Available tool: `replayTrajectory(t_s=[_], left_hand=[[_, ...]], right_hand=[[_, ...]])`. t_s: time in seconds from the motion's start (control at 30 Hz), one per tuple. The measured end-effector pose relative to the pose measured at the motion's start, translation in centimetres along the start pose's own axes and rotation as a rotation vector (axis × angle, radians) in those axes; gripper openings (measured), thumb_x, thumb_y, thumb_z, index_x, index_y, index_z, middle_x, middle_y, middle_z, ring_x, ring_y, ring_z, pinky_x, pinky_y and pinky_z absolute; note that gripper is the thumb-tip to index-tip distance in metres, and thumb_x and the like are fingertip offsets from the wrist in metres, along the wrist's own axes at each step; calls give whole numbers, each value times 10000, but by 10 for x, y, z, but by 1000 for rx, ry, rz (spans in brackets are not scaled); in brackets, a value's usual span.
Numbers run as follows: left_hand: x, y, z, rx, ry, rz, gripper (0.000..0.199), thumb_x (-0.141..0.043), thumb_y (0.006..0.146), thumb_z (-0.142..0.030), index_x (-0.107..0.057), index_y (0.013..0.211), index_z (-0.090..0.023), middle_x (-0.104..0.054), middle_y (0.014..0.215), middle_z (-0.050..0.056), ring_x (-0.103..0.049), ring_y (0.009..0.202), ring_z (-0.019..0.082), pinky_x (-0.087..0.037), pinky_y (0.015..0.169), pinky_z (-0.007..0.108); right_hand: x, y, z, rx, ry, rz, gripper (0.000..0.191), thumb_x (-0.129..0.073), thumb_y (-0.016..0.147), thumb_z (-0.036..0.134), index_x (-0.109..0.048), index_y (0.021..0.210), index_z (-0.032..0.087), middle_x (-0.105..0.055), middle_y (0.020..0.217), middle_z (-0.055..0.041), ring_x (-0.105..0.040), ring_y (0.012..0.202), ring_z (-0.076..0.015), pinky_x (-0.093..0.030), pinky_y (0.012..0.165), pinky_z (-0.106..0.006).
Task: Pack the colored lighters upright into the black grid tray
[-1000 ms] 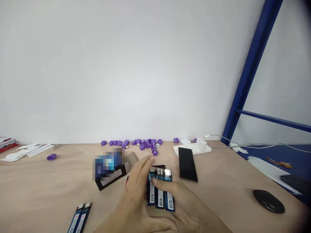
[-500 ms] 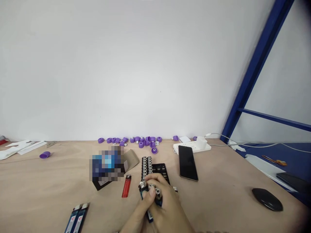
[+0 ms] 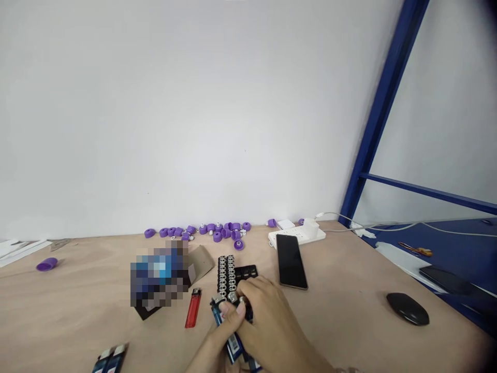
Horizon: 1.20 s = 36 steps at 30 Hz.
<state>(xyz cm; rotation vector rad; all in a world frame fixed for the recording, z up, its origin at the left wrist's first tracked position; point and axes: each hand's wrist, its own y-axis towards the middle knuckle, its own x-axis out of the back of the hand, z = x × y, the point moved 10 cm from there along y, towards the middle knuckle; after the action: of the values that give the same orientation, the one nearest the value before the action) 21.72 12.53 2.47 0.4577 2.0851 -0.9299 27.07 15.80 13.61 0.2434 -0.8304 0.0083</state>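
My left hand (image 3: 229, 317) and my right hand (image 3: 267, 324) meet low in the middle of the view, both closed around a bunch of blue lighters (image 3: 233, 344) with metal heads. The fingers hide most of the bunch. Just beyond my hands, two rows of metal lighter heads (image 3: 226, 273) stand in a black rack (image 3: 246, 272). A red lighter (image 3: 193, 308) lies to the left of my hands, and two more blue lighters (image 3: 111, 360) lie at the bottom edge, cut off by the frame.
A pixelated box (image 3: 159, 272) with a cardboard flap (image 3: 201, 263) stands on the plywood table (image 3: 349, 331) left of the rack. Purple caps (image 3: 209, 229) line the back edge. A phone (image 3: 291, 261), power strip (image 3: 297, 235) and mouse (image 3: 407, 309) lie right.
My hands have drawn back toward me with the blue lighters, uncovering the rack and the red lighter. The whole scene has shifted slightly left in view as my head turned.
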Motion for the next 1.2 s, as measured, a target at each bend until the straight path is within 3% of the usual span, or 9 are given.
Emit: replayTrajectory(t_s=[0.17, 0.33, 0.47, 0.6, 0.7, 0.8, 0.9, 1.03, 1.2], left_hand=[[-8, -12, -17, -44, 227, -74, 500, -781, 802, -347, -588, 1212, -134, -764, 821, 82, -715, 534, 194, -592, 517, 265], [-22, -23, -50, -205, 402, -119, 191, -673, 895, -236, -711, 954, -57, -757, 886, 142, -717, 722, 163, -605, 638, 212], [-27, -19, -60, -236, 558, -67, 209, -578, 948, -269, -679, 968, -88, -725, 855, 110, -665, 699, 152, -589, 648, 242], [-31, -23, -96, -575, 1140, -145, 245, -452, 978, -356, -599, 945, -163, -639, 745, 43, -626, 697, 198, -534, 625, 297], [-50, -31, -102, -818, 1779, -166, 242, -422, 858, -99, -562, 1038, -180, -668, 1074, 111, -636, 982, 273, -508, 852, 393], [-55, -24, -78, -686, 2278, -54, 560, -402, 688, 33, -523, 1188, -188, -449, 1498, 132, -600, 1151, 301, -500, 916, 422], [-52, -18, -56, -451, 2491, 10, 552, -404, 658, 52, -570, 1134, -173, -250, 1612, 116, -678, 1018, 308, -549, 824, 434], [-47, -15, -43, -330, 2552, -32, 619, -433, 596, 61, -613, 1147, -157, -166, 1611, 128, -713, 920, 353, -563, 754, 483], [-36, -17, -46, -479, 2380, -76, 611, -460, 626, 18, -670, 1164, -181, -312, 1572, 134, -718, 967, 348, -551, 827, 437]], right_hand=[[11, 6, -3, 50, 97, 110, 318, -462, 957, 312, -493, 663, 197, -606, 654, 11, -526, 614, -140, -292, 560, -260], [17, 13, -14, 80, 277, 157, 333, -460, 974, 403, -594, 753, 193, -617, 676, 16, -543, 629, -134, -347, 566, -239], [21, 21, -29, 35, 252, 45, 390, -517, 936, 469, -555, 657, 199, -563, 552, 37, -509, 523, -122, -336, 516, -240], [44, 30, -53, -12, 154, -128, 387, -543, 904, 499, -566, 650, 209, -520, 500, 49, -485, 477, -127, -328, 498, -249], [60, 37, -73, -48, 102, -198, 324, -515, 922, 461, -616, 747, 208, -541, 521, 43, -514, 496, -149, -348, 529, -263], [54, 43, -81, -16, 38, -158, 195, -524, 913, 301, -679, 872, 191, -635, 628, 0, -584, 597, -181, -389, 600, -280], [28, 46, -78, 55, -3, -55, 212, -503, 906, 170, -701, 978, 184, -729, 858, -60, -653, 785, -203, -429, 729, -288], [-1, 45, -76, 77, -40, 15, 196, -504, 922, 129, -668, 1021, 164, -721, 968, -104, -654, 916, -218, -427, 775, -280], [-8, 44, -79, 65, -54, 28, 91, -561, 913, 151, -619, 980, 173, -666, 793, -50, -625, 742, -188, -394, 636, -245]])
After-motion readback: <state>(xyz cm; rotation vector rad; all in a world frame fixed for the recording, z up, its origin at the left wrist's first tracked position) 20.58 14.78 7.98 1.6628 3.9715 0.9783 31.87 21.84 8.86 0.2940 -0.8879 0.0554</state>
